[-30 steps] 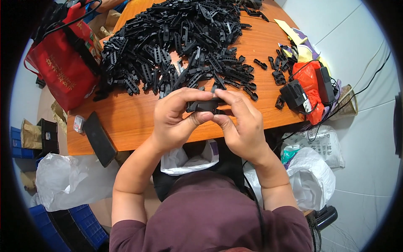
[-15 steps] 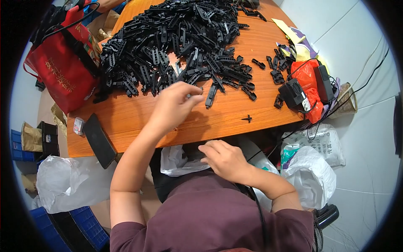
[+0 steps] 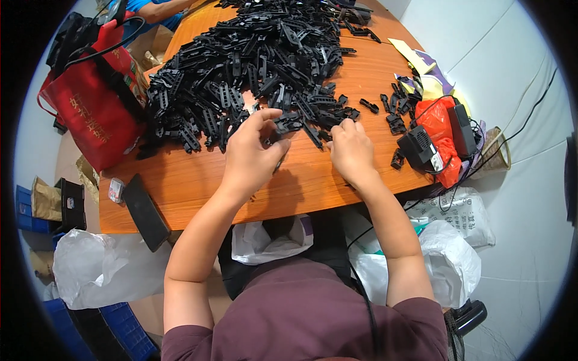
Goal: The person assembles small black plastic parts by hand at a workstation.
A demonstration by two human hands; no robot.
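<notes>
The left hand (image 3: 251, 155) is half open over the near edge of the pile of black plastic parts (image 3: 259, 66), thumb apart from the curled fingers — dark pieces show around the gap, but I cannot tell whether it has hold of one. The right hand (image 3: 351, 151) has its fingers bent down at the pile's near right edge; its fingertips are partly hidden, so I cannot tell whether they grip a part.

At far left, blue crates (image 3: 117, 325) stand low down, with a white plastic bag (image 3: 114, 271) just above them in view. A red bag (image 3: 90, 114) leans beside the wooden table (image 3: 198, 192). On the table's near left corner lie a small pale case (image 3: 116, 190) and a flat black slab (image 3: 146, 210). Beyond, another person's arm (image 3: 165, 10) reaches in. The pile covers the table's middle and far part; below the near edge, an open white bag (image 3: 265, 243) sits at the wearer's lap. To the right lies a loose cluster of black pieces (image 3: 397, 105) — then a black power adapter (image 3: 417, 147) beside an orange-red plastic bag (image 3: 441, 114), and a woven basket (image 3: 501, 157) near the wall.
</notes>
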